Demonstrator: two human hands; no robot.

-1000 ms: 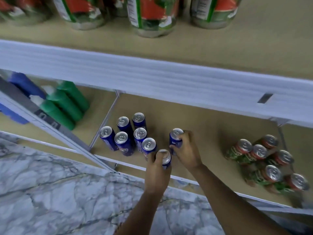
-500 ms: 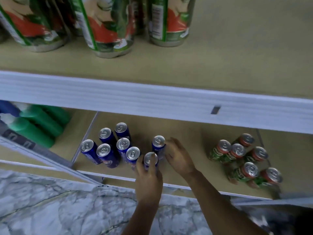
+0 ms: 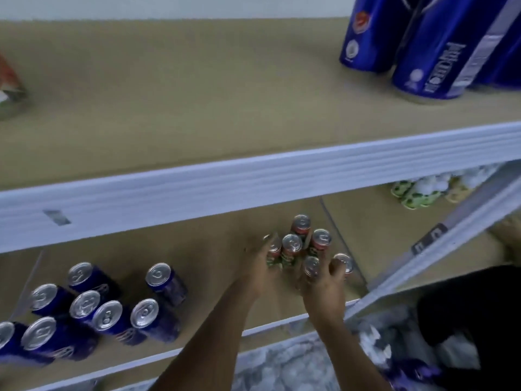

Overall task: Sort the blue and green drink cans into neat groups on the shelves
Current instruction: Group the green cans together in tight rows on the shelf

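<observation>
I am cupping both hands around the green cans (image 3: 293, 246) on the lower shelf (image 3: 214, 249): my left hand (image 3: 258, 268) and right hand (image 3: 324, 286) curling against them; blue cans (image 3: 93, 311) standing grouped well left.

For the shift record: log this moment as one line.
stage: grouping green cans | left hand: on leftmost can | right hand: on front cans | blue cans: grouped, lower shelf left

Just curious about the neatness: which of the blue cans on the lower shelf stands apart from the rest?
The blue can farthest right, nearest the left hand, with bare shelf around it. The other blue cans crowd together to its left.
</observation>
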